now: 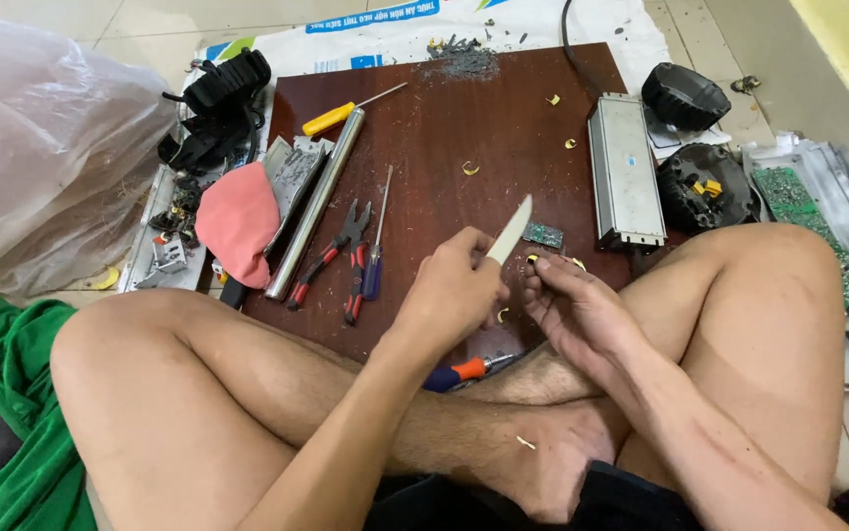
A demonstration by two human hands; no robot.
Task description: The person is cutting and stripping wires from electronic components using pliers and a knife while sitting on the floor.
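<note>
Left hand [454,290] clenched on knife [511,232], blade toward 1 o'clock. Right hand [572,305] pinching small yellow-black part [532,260] over brown board [444,147]; part likely light, hard, slippery, best gripped by its sides. Pliers [341,258] at 9 o'clock

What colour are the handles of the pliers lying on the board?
Red and black, on the pliers lying left of the hands on the brown board; head view.

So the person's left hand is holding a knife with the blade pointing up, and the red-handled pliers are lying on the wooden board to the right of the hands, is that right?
Not quite. The head view shows the red-handled pliers lying on the wooden board to the left of the hands, beside a blue-handled screwdriver. The rest holds: the left hand grips the knife, blade pointing up, next to the right hand.
</note>
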